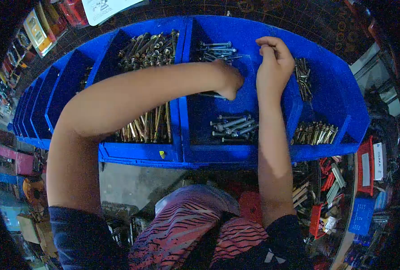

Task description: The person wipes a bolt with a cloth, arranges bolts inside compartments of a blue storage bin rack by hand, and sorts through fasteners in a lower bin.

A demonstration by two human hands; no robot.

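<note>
My left hand [229, 81] reaches across into the middle compartment of a blue bin [200, 155]. Its fingers are curled closed and a little blurred; what they may hold is hidden. Just behind it lies a pile of silver bolts [220, 47], and the end of another bolt [213, 95] shows beneath the hand. My right hand [275, 65] is raised over the right part of the bin, fingers bent in and thumb against them. I cannot make out anything in that pinch. Nearer the front, a second group of hex bolts [236, 126] lies on the compartment floor.
On the left, a compartment holds a heap of long brassy anchor bolts [148, 49], partly covered by my left arm. More fasteners [303, 78] and short brassy ones [317, 132] fill the right side. Blue dividers [182, 90] stand between compartments. A red basket [365, 166] is at the far right.
</note>
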